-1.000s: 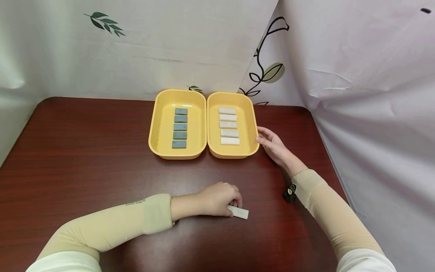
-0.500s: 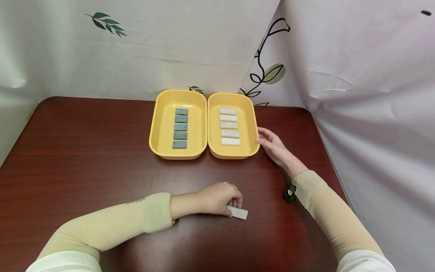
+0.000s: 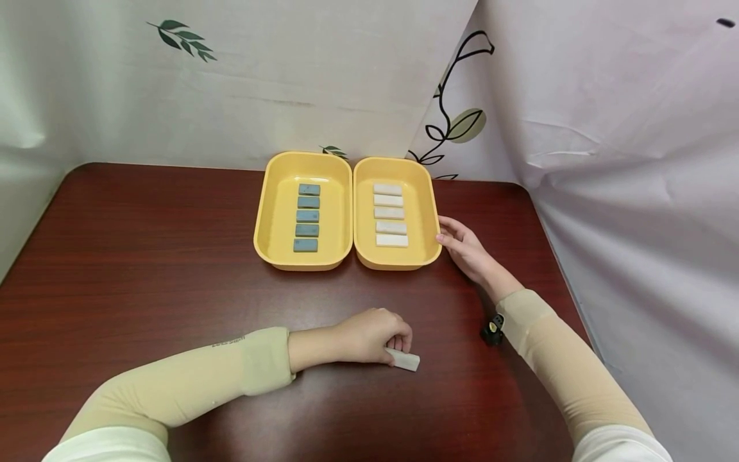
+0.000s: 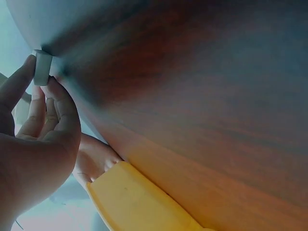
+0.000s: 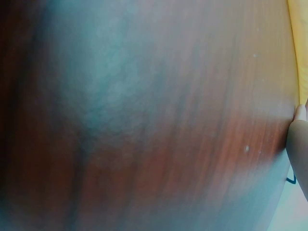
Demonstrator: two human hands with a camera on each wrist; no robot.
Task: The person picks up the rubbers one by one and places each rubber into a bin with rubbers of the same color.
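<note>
My left hand point(image 3: 372, 337) pinches a small white rectangular block point(image 3: 407, 360) by one end, low over the table in front of the trays. In the left wrist view the block point(image 4: 43, 68) sits between thumb and fingertips. At the right side of the right-hand yellow tray point(image 3: 435, 199), my right hand point(image 3: 470, 250) rests its fairly straight fingers and thumb against the outer wall. Several white blocks point(image 3: 391, 240) lie in a column inside that tray. Its neighbour, the left yellow tray point(image 3: 262, 212), holds a similar column of blue-grey blocks point(image 3: 305, 245).
Both trays stand side by side at the back of the dark red-brown wooden table point(image 3: 144, 276). Behind and to the right hang pale curtains point(image 3: 277, 83) with leaf prints. A small black device point(image 3: 492, 328) is at the right wrist.
The white block in my left hand has tipped slightly, so its end face now shows. My right hand stays at the tray.
</note>
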